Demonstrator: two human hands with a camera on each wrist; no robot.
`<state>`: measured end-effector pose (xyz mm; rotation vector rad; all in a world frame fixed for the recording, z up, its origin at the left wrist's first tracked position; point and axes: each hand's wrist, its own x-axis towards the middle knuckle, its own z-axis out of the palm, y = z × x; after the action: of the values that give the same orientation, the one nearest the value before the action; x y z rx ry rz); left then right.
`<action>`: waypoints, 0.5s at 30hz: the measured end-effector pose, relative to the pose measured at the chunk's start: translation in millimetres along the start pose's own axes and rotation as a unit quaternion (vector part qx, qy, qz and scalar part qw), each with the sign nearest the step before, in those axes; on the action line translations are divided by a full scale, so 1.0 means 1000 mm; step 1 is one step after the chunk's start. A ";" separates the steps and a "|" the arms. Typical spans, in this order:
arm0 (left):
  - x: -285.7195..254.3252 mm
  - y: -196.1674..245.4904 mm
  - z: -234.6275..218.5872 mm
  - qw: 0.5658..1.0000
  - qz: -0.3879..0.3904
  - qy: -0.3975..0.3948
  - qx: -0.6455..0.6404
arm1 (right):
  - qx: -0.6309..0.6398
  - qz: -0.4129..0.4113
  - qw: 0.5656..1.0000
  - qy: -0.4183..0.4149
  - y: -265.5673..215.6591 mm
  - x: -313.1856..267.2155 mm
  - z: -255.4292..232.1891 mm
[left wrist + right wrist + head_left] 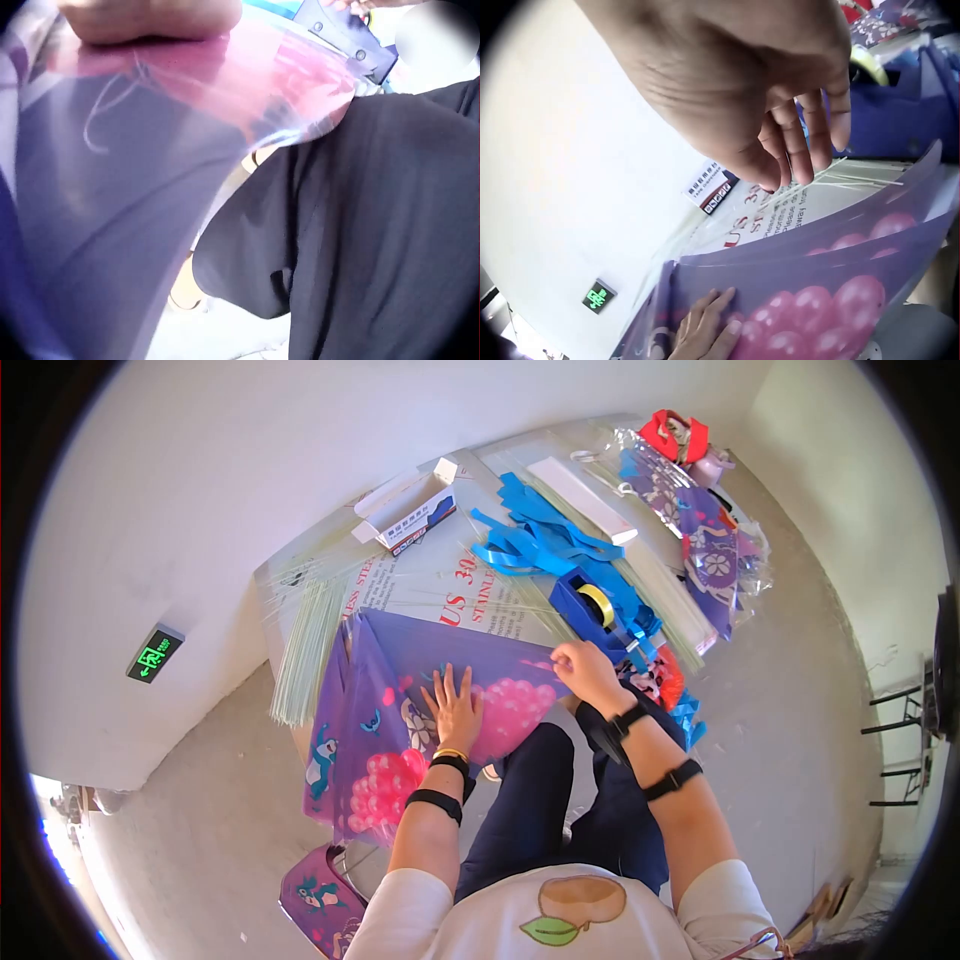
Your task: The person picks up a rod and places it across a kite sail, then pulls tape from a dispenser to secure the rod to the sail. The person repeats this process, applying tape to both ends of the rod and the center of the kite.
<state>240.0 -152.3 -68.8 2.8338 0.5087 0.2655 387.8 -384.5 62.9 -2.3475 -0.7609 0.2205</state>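
A thin purple sheet (430, 635) printed with pink balloons and cartoon figures lies over the table's near edge and hangs toward the knees. My left hand (455, 710) rests flat on it, fingers spread, beside the pink balloon print. In the right wrist view the same left hand (703, 328) presses the sheet. My right hand (588, 672) hovers by the sheet's right corner, close to a blue tape dispenser (585, 610) with a yellow roll. Its fingers (819, 135) bend loosely downward, thumb near the index fingertip, with nothing visible held between them.
Pale thin rods (305, 660) lie bundled on the left. Blue strips (530, 525) are heaped behind the dispenser. An open cardboard box (408, 515) stands at the back, and plastic-wrapped printed sheets (705, 540) lie at the right. Another printed piece (320, 895) hangs low left.
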 end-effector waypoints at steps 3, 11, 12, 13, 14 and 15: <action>0.000 0.009 -0.005 0.999 -0.015 -0.014 0.033 | -0.075 -0.022 0.997 0.027 0.014 0.054 0.040; 0.004 0.011 -0.008 0.999 -0.026 -0.027 0.031 | -0.230 -0.057 0.971 0.032 0.038 0.149 0.097; 0.005 0.012 -0.008 0.999 -0.027 -0.034 0.028 | -0.254 -0.059 0.965 0.028 0.039 0.152 0.099; 0.006 0.012 -0.009 0.999 -0.028 -0.039 0.024 | -0.279 -0.063 0.958 0.027 0.040 0.156 0.101; 0.006 0.011 -0.010 0.998 -0.030 -0.040 0.025 | -0.278 -0.063 0.958 0.025 0.041 0.158 0.104; 0.006 0.012 -0.010 0.998 -0.031 -0.043 0.021 | -0.301 -0.064 0.951 0.013 0.042 0.160 0.105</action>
<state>247.2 -158.8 -54.6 2.8491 0.5886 0.1225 502.5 -262.8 -38.8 -2.8408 -1.0809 -0.1219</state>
